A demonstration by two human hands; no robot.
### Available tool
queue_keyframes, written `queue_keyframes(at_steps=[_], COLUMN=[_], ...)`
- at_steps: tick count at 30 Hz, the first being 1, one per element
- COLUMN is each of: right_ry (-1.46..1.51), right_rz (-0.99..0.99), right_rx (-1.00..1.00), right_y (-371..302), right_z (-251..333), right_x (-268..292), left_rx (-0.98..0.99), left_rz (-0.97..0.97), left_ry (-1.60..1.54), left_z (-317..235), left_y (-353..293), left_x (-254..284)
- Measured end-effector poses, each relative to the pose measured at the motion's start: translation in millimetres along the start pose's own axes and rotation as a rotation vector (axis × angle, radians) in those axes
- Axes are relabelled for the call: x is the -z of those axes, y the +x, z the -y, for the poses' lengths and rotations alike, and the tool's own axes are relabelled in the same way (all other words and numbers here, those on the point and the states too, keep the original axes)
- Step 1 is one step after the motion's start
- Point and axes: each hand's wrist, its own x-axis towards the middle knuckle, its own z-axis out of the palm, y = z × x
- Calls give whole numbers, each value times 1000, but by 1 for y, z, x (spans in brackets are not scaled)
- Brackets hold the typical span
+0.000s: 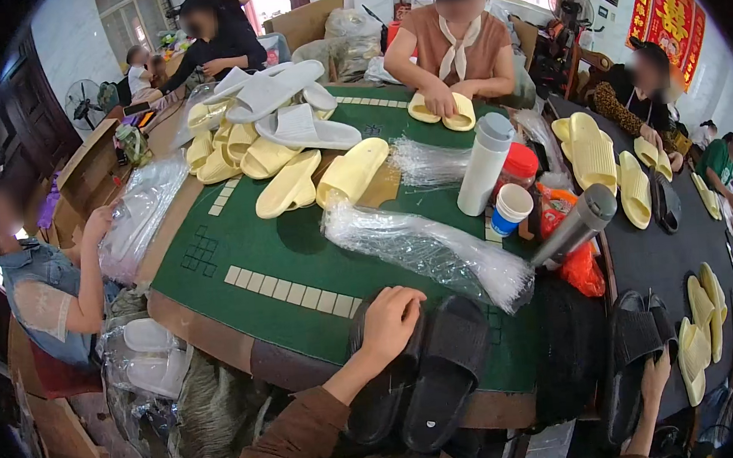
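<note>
Two black slide slippers (448, 365) lie side by side at the near edge of the green-topped table (210, 323). Over the strap of the left one rests my left hand (391, 326), its fingers curled in; whatever they hold, if anything, is hidden. At the lower right, my right hand (656, 371) grips a black slipper (635, 337) beside the dark table, with a second black slipper (662, 319) against it. A bundle of clear plastic strands in a bag (428, 246) lies just beyond my left hand.
Yellow and grey slippers (289, 123) are heaped at the far left. Bottles (486, 163), a white and blue cup (511, 209) and a red bag (580, 268) stand to the right. Across the table, a person (455, 45) handles yellow slippers. Another person (52, 279) holds clear plastic at left.
</note>
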Motion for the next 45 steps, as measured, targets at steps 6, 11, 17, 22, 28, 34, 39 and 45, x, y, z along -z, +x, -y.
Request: queue_keyframes(at_steps=[6, 11, 17, 22, 28, 34, 39, 45], right_ry=[35, 0, 5, 26, 14, 23, -21, 22], right_rz=[-14, -47, 35, 83, -3, -109, -85, -89], right_rx=[-16, 9, 55, 124, 154, 142, 114, 158], right_y=[1, 4, 0, 2, 6, -1, 4, 5], right_z=[16, -8, 23, 15, 9, 14, 2, -2], right_x=[2, -3, 6, 12, 2, 1, -1, -5], left_rx=[-121, -330, -188, -177, -209, -229, -178, -27], left_rz=[-73, -69, 143, 307, 200, 100, 4, -172], left_ry=[-89, -7, 121, 289, 419, 409, 439, 698], left_z=[-25, -73, -77, -73, -61, -47, -2, 102], left_y=[-1, -22, -101, -131, -131, -131, -119, -91], left_x=[20, 47, 57, 46, 9, 2, 52, 149])
